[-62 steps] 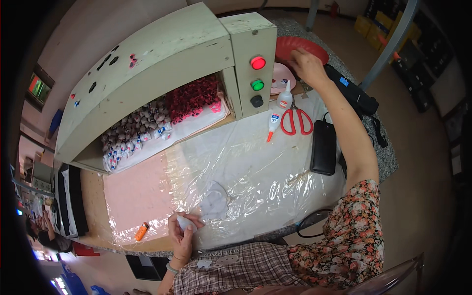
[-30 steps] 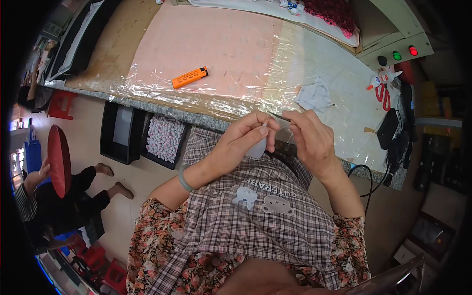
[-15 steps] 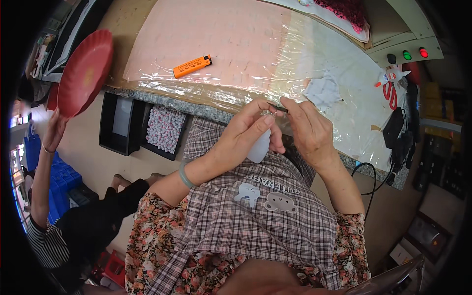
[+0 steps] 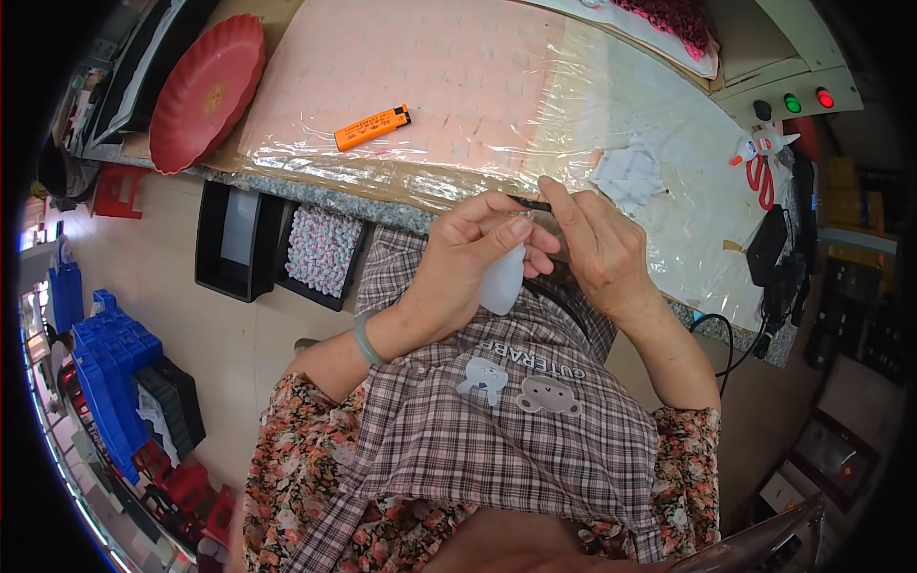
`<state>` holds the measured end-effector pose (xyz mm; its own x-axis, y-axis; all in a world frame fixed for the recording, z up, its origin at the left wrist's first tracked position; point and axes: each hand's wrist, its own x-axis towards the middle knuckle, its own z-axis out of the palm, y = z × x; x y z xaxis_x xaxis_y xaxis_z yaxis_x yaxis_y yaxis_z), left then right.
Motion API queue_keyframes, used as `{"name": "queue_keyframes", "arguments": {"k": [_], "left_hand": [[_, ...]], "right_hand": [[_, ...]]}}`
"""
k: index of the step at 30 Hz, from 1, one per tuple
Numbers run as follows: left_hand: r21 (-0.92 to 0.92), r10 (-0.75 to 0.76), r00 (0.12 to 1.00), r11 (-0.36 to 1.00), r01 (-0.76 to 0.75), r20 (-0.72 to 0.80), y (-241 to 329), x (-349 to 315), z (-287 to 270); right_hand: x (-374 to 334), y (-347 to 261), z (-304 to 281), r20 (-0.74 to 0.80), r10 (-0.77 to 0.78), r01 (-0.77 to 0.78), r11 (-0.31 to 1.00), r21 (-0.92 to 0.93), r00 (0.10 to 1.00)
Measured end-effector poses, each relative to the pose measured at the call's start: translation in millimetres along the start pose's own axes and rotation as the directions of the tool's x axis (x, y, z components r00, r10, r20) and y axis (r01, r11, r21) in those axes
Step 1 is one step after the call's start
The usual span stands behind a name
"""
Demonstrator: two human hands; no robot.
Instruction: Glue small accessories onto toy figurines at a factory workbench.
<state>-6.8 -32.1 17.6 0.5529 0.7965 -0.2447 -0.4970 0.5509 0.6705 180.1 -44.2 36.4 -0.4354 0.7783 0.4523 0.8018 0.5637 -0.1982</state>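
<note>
Just in front of my apron, at the table's near edge, my two hands are close together. My left hand [image 4: 454,263] is closed, thumb and forefinger pinching at the upper end of a pale, translucent, rounded piece [image 4: 501,288] that hangs below the fingers. My right hand [image 4: 607,250] is closed on a thin dark tool [image 4: 531,203], whose tip reaches the left fingertips. The exact kind of tool and any small part at its tip are hidden between the fingers.
An orange lighter [image 4: 373,128] and a red scalloped tray [image 4: 208,95] lie on the plastic-covered table [image 4: 420,57]. To the right are a white cloth [image 4: 629,177], red-handled scissors [image 4: 759,181] and a glue bottle [image 4: 764,145]. A bin of pale beads [image 4: 323,250] sits below the edge.
The person at the left is no longer in view, and the red tray that they held now rests on the table. My hands have shifted only slightly, still closed on the same things.
</note>
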Motion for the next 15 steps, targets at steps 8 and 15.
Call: {"name": "queue_keyframes", "arguments": {"k": [8, 15], "left_hand": [[-0.032, -0.061, 0.997, 0.998, 0.062, 0.041, 7.8, -15.2, 13.5], [-0.098, -0.048, 0.999, 0.994, 0.047, -0.013, 2.5, -6.9, 5.4]], "right_hand": [[-0.3, 17.3, -4.7, -0.063, 0.168, -0.173, 0.981, -0.088, 0.984], [-7.0, -9.4, -8.5, -0.020, 0.019, -0.019, 1.000, 0.015, 1.000]]}}
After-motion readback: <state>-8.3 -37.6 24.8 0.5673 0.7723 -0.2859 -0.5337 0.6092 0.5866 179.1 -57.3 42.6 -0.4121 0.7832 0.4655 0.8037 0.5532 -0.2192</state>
